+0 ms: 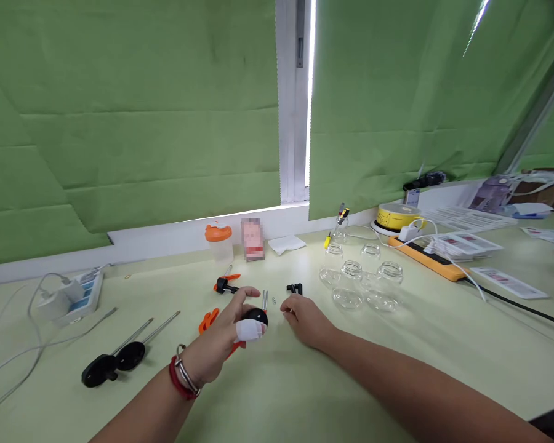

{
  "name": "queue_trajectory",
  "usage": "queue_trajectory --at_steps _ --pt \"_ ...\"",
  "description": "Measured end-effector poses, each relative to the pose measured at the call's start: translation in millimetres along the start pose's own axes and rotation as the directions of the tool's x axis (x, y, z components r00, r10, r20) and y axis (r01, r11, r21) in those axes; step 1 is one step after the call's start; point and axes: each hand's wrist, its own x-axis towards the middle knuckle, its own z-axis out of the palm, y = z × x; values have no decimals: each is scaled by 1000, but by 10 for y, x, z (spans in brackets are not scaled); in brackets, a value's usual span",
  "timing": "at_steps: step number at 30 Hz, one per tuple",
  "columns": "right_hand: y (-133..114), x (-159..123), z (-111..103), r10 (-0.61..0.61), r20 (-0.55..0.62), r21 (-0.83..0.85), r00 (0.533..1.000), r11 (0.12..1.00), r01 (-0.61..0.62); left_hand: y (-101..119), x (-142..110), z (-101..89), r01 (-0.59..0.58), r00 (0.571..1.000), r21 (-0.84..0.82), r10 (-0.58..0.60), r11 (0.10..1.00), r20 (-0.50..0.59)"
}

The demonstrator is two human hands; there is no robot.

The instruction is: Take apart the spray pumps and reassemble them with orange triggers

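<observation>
My left hand (221, 344), with a white bandage on the thumb and a red bracelet at the wrist, grips a black round part (256, 317) with an orange piece (208, 320) beside it. My right hand (307, 321) rests on the pale green table (277, 394) with fingers curled near small screws (274, 300). A thin metal pin (264, 299) and a small black clip (295, 288) lie just beyond the hands. An orange-and-black clamp (226, 282) lies farther back.
Two black discs on metal rods (120, 354) lie at left, near a power strip (76, 294) with cables. Several clear glass jars (360, 280) stand at right, with an orange power strip (427, 257), a yellow round tin (398, 216) and leaflets (508, 283). An orange-lidded cup (218, 242) stands by the window.
</observation>
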Motion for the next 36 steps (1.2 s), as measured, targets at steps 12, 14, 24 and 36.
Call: queue_trajectory --at_steps 12,14,24,36 --pt "26 297 37 -62 177 -407 982 904 130 -377 276 -127 352 915 -337 -245 873 320" --pt "25 290 27 -64 178 -398 982 908 131 -390 315 -166 366 906 -341 -248 866 342" --pt "53 232 -20 -2 180 -141 984 990 28 -439 331 -223 381 899 -381 -241 843 365" --pt "9 222 -98 -9 306 -94 952 995 40 -383 231 -121 337 918 -276 -250 900 307"
